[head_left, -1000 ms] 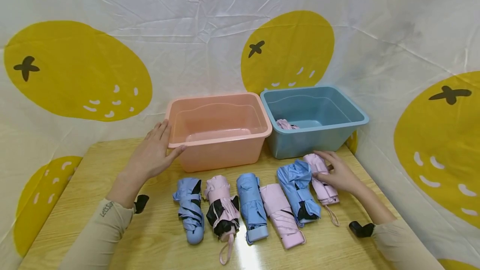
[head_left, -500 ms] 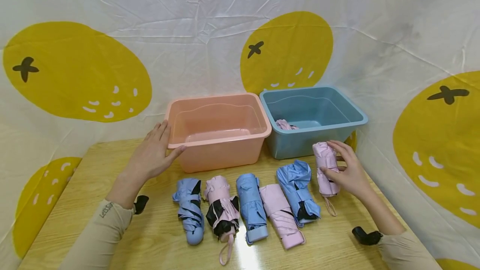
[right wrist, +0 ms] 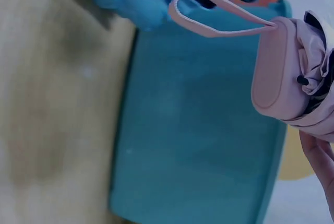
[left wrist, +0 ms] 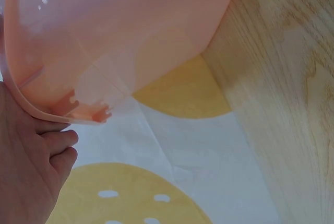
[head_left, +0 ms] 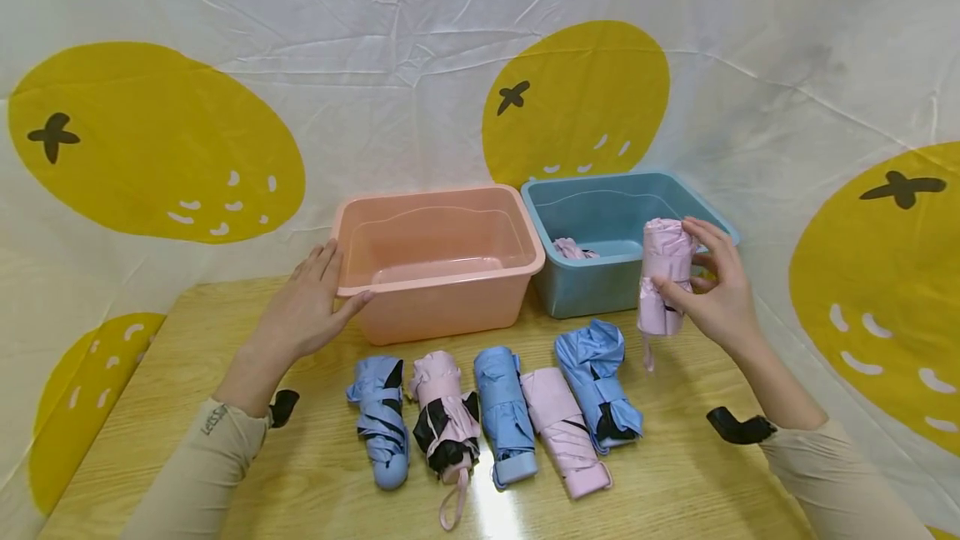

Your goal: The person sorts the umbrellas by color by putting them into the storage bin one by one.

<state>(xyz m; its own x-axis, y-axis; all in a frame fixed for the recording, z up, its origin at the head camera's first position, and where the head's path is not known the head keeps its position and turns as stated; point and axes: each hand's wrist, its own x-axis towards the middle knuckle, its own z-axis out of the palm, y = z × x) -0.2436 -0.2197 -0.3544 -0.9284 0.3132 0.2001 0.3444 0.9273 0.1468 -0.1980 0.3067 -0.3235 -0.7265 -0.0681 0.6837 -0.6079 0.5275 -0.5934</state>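
Observation:
My right hand [head_left: 716, 290] grips a folded pink umbrella [head_left: 666, 277] by its side, held upright in front of the blue bin [head_left: 592, 286]. The umbrella's flat handle end [right wrist: 271, 72] and wrist strap [right wrist: 209, 31] show in the right wrist view. My left hand [head_left: 303, 307] rests at the near left corner of the pink bin [head_left: 442, 307], thumb along the front rim and fingers at the side; in the left wrist view its fingers lie under the rim [left wrist: 47, 115]. Another pink umbrella [head_left: 573, 248] lies inside the blue bin at its left end.
In a row before the bins lie a blue umbrella [head_left: 381, 419], a pink one with black patches [head_left: 445, 415], a second blue umbrella [head_left: 504, 415], a plain pink one [head_left: 566, 432] and a bunched blue one [head_left: 597, 382]. A fruit-print cloth [head_left: 405, 107] hangs behind the wooden table [head_left: 300, 473].
My right hand has lifted the rightmost pink umbrella off the table, raising it and turning it upright toward the blue bin. The left hand stays at the pink bin.

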